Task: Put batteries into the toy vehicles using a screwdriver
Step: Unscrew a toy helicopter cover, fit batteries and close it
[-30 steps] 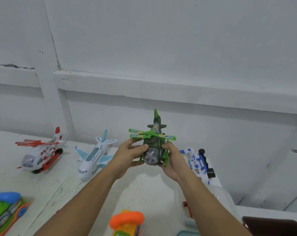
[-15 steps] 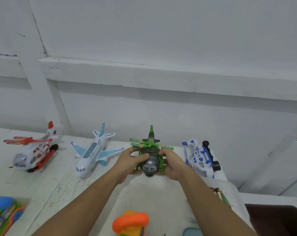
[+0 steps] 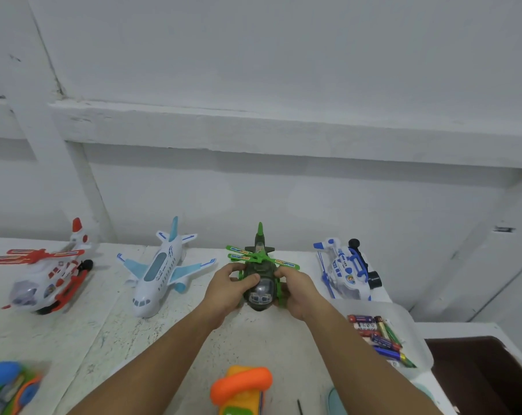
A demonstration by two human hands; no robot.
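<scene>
The stickers on the rotor blades and the labels on the batteries [image 3: 376, 333] are too small to read. The batteries lie loose in a clear plastic tub [image 3: 415, 327] at the right. The green helicopter [image 3: 261, 283] sits on the white table [image 3: 163, 348], nose toward the person, between a white airplane [image 3: 157, 274] and a blue-and-white helicopter [image 3: 346, 271]. The left hand [image 3: 228, 290] and right hand [image 3: 298, 295] grip its sides, fingers curled round the body. A red-and-white helicopter [image 3: 48, 280] stands far left, and an orange toy [image 3: 241, 384] is nearest.
</scene>
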